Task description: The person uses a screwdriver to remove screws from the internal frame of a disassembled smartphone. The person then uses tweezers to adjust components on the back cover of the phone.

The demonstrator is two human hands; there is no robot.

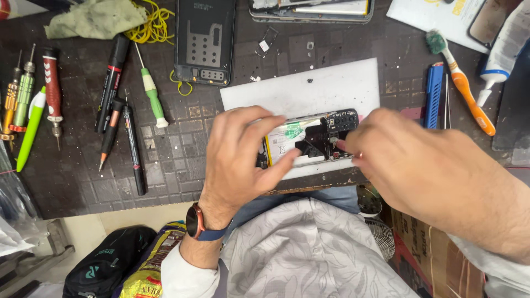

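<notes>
An opened smartphone with its battery and black circuit parts showing lies on a white board at the near edge of the dark work mat. My left hand grips the phone's left end, thumb and fingers wrapped around it. At the phone's right end, my right hand pinches a thin metal tool whose tip touches the phone's inner parts. A watch with a blue strap sits on my left wrist.
Screwdrivers, pens and a marker lie at the left of the mat. A removed phone back cover and a green cloth are at the back. An orange-handled toothbrush, blue tool and glue bottle lie right.
</notes>
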